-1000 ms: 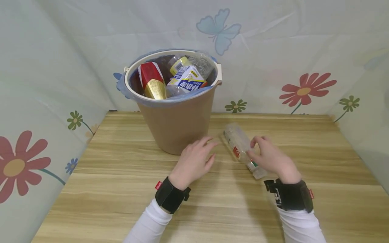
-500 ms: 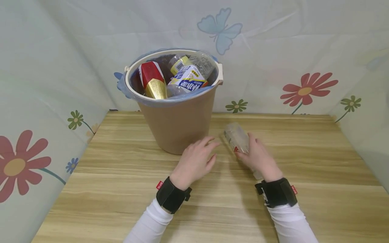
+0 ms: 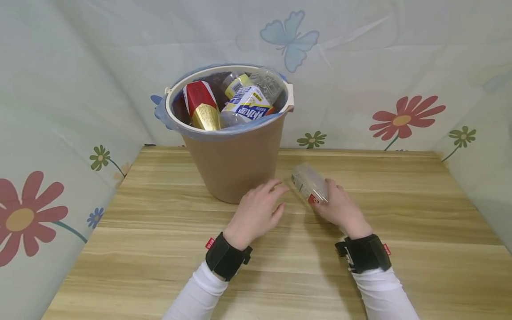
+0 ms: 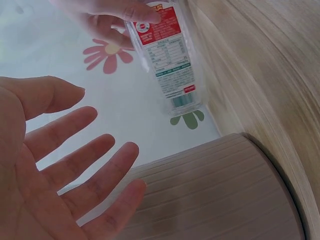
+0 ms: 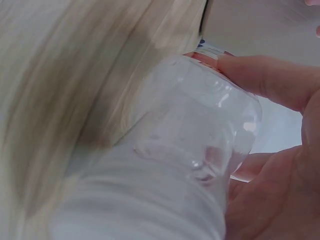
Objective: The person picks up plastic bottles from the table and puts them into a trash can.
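Observation:
My right hand [image 3: 340, 206] grips a clear plastic bottle [image 3: 306, 178] by its sides, on the right of the bin. In the left wrist view, the bottle [image 4: 172, 65] shows a red and white label with green print. Close up in the right wrist view, the bottle's neck end [image 5: 145, 195] faces the camera, while my thumb [image 5: 265, 77] presses one side. My left hand [image 3: 254, 211] hovers in front of the bin [image 3: 236, 164], fingers spread and holding nothing. Several clear bottles and a red and gold package [image 3: 201, 104] fill the bin's top.
A blue bag [image 3: 240, 129] lines the tan bin and folds over its rim. Beneath everything is a wood-grain table [image 3: 160, 266]. A flower-printed cloth [image 3: 344, 66] hangs behind and along both sides.
My right hand has moved left onto the bottle and taken hold of it. The bottle has then tilted slightly, with its label turning. My left hand has stayed nearly still.

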A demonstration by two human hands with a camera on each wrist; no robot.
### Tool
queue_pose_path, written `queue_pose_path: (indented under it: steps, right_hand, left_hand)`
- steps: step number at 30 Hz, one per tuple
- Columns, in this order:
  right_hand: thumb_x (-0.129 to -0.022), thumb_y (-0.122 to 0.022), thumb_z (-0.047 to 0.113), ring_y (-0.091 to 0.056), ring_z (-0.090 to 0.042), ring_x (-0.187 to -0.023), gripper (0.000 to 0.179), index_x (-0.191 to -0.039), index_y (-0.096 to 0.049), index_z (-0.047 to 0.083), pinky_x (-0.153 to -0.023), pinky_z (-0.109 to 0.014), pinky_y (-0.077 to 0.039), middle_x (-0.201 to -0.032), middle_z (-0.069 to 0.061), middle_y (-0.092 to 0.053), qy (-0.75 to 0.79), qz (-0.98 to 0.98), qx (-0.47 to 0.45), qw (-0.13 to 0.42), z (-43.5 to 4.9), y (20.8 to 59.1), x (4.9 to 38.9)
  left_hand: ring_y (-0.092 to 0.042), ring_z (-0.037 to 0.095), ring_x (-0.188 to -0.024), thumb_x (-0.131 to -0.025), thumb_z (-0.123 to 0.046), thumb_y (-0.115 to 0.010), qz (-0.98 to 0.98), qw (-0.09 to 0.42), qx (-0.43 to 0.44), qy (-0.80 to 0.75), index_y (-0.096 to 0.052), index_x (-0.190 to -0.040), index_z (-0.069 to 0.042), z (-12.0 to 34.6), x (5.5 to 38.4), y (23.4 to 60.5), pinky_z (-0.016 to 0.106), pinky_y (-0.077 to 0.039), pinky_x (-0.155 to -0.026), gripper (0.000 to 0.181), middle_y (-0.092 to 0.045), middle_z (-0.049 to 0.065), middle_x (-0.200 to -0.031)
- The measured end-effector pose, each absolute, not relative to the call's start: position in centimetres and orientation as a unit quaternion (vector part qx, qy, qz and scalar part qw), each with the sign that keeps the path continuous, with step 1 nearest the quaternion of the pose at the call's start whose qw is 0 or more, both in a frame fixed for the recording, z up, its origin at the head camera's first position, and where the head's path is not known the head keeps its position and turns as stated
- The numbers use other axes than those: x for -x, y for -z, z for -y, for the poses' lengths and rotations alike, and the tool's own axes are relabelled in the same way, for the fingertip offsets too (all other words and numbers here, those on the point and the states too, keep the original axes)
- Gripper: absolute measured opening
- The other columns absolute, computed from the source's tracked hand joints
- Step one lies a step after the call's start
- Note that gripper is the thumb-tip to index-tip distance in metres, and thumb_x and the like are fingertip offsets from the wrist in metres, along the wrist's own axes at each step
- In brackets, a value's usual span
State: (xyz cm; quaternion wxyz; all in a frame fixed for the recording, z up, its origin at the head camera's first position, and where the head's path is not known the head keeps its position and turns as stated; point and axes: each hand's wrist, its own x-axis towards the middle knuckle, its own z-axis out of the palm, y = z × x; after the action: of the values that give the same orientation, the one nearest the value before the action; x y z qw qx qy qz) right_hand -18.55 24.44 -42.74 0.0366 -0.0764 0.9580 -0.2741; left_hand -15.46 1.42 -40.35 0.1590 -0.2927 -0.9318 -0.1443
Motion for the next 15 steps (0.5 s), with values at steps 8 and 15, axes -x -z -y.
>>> queue_pose_path:
  steps: [8, 15]
  right_hand:
    - [-0.086, -0.067, 0.023, -0.052, -0.045, -0.106, 0.081, -0.145, -0.020, -0.006, -0.084, -0.058, -0.048, -0.130, -0.033, -0.043, 0.373, -0.921, 0.106, -0.017, -24.6, 41.3, 18.6]
    - [-0.085, -0.070, 0.027, -0.059, -0.032, -0.103, 0.075, -0.145, -0.029, 0.010, -0.079, -0.037, -0.054, -0.130, -0.019, -0.050, 0.519, -0.839, 0.150, -0.063, -24.0, 39.8, 18.2]
  left_hand:
    - [-0.060, 0.021, -0.104, -0.089, -0.020, -0.056, 0.921, 0.216, 0.260, 0.195, -0.056, -0.128, -0.013, -1.1, 15.6, 39.9, 0.036, -0.054, -0.077, 0.039, -0.058, 0.004, -0.126]
    - [-0.058, 0.020, -0.109, -0.092, -0.021, -0.056, 0.873, 0.251, 0.236, 0.346, -0.041, -0.141, -0.012, -1.2, 15.8, 39.4, 0.035, -0.051, -0.088, 0.052, -0.057, 0.007, -0.126]
